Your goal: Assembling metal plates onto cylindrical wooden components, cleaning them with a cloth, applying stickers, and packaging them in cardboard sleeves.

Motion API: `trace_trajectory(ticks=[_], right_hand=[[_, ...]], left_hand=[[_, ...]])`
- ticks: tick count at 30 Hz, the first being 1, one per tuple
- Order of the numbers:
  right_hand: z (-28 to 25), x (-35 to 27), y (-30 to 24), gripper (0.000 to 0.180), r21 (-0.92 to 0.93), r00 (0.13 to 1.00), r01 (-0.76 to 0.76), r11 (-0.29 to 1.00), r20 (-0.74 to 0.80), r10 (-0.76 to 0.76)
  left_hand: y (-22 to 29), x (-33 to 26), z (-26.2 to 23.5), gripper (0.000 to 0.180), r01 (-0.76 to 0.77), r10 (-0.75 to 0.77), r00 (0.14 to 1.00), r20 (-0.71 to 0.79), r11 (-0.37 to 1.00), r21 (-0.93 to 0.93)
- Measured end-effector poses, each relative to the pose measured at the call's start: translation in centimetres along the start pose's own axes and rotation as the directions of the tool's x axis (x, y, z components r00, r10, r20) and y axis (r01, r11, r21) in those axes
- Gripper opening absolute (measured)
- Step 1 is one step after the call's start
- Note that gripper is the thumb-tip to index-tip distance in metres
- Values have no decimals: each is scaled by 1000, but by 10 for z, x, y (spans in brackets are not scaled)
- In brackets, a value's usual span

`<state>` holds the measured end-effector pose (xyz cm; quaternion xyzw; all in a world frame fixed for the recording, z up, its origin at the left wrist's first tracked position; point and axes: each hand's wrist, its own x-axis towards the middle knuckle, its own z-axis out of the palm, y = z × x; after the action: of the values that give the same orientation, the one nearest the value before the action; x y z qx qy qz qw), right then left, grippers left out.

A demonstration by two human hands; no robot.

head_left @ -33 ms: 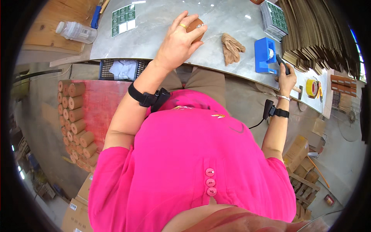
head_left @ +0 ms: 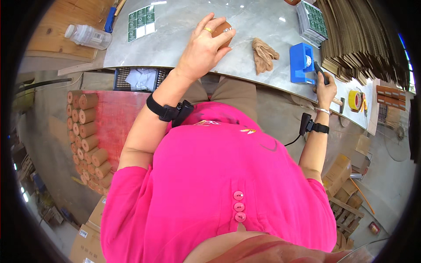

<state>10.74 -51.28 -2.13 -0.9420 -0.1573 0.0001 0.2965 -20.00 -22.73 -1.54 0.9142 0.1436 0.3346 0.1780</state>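
My left hand (head_left: 204, 48), a ring on one finger, curves over a round brown piece (head_left: 223, 30) on the grey tabletop. Its fingers and thumb rest around the piece, and small shiny spots show beside the fingertips. At the right, my right hand (head_left: 325, 90) is closed around a black tool (head_left: 320, 72), whose kind I cannot make out. That tool's upper end points toward a blue tape dispenser (head_left: 297, 65) with a white roll in it. A wooden handle (head_left: 337, 101) passes behind the right hand at the table edge.
A crumpled tan cloth (head_left: 264, 55) lies between my hands. Green-and-white label sheets (head_left: 141, 22) lie at the left, near a clear bottle (head_left: 90, 36). Cardboard sheets (head_left: 353, 37) are stacked at right, with yellow tape (head_left: 353, 100) nearby. Brown rolls (head_left: 90, 116) stand on a red surface.
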Motion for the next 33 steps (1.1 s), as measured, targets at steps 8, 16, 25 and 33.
trace_trajectory(ticks=[8,16,25,33], right_hand=[[13,17,34,39,-139,973,222,965,-37,-229],[-12,-15,-21,34,-48,895,335,941,-296,-333],[16,-85,-103,23,193,745,666,721,-120,-656],[52,-99,-146,25,328,680,708,626,-75,-729]], left_hand=[[0,-8,-3,46,63,-109,963,-246,980,-189],[-21,-29,2,43,-147,173,950,-259,982,115],[-12,-24,4,48,-105,155,966,-208,967,230],[-15,-17,5,56,-81,105,975,-198,989,124]])
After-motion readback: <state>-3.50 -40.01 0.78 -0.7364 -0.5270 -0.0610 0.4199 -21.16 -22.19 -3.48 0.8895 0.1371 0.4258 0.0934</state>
